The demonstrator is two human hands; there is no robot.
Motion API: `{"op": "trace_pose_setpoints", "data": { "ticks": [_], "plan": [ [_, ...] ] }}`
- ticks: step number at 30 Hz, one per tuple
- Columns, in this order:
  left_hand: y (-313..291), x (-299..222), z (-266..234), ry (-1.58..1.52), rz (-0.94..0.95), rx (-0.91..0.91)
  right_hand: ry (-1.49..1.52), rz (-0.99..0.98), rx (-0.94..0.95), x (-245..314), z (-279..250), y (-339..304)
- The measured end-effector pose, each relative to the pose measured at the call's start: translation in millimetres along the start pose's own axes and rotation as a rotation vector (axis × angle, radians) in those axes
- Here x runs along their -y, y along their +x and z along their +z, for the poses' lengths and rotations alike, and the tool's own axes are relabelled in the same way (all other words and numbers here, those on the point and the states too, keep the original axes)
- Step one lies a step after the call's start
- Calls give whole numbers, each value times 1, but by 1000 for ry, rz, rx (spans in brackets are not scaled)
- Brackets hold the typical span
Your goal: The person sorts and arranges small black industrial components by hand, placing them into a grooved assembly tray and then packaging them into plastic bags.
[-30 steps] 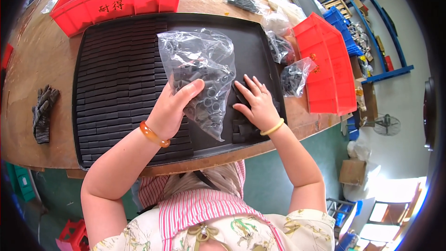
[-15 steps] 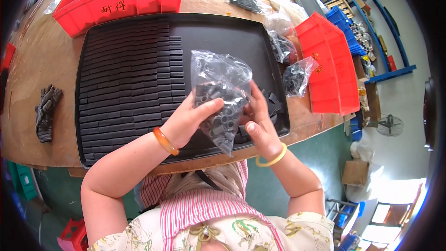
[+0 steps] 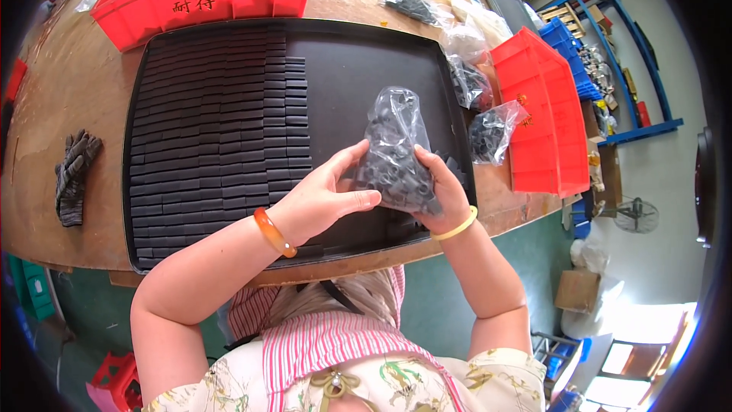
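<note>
Fingers, left (image 3: 366, 199): parted wide between thumb and forefinger, touching the left side of the clear bag (image 3: 398, 156); cannot tell how firmly, with the rest mostly out of sight.
Fingers, right (image 3: 431, 160): curled closely round the bag's lower right side, thumb in front, others hidden behind.
Clear bag: held over the bare part of the black tray (image 3: 343, 84), to the right of the rows of dark strips (image 3: 213, 137).
Handling: probably light, soft and slippery-skinned, with small, dark, ring-ended pieces likely to shift inside; hardly fragile, apart from thin film.
Best hold: around the full lower part, from both sides, rather than by the loose, crumpled top.
Writing: dark characters on the far red bin (image 3: 263, 0), orange-toned ones on the right-hand red bin (image 3: 541, 122); no readable label or brand on the bag.
</note>
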State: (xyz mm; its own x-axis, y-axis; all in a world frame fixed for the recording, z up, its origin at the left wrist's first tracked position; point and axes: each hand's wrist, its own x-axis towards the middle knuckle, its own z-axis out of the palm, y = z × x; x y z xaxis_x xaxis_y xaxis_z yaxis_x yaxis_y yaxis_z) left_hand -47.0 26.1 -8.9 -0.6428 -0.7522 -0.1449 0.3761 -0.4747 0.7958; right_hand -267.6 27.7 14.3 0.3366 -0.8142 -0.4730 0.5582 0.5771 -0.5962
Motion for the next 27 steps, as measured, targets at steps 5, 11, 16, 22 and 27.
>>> {"op": "trace_pose_setpoints", "data": {
  "ticks": [5,11,16,22,27],
  "plan": [
    [1,-5,-3,-36,97,-52,-39,32,23,23,-3,26],
    [2,-6,-6,-73,115,11,-136,-37,-4,60,-7,47],
    [4,3,-11,-76,128,21,-110,-370,-44,21,6,44],
    [4,1,-7,12,99,52,-750,-625,-236,-21,-2,58],
    [1,-2,-7,192,179,33,-512,-497,-310,33,-16,69]
  ]
}}
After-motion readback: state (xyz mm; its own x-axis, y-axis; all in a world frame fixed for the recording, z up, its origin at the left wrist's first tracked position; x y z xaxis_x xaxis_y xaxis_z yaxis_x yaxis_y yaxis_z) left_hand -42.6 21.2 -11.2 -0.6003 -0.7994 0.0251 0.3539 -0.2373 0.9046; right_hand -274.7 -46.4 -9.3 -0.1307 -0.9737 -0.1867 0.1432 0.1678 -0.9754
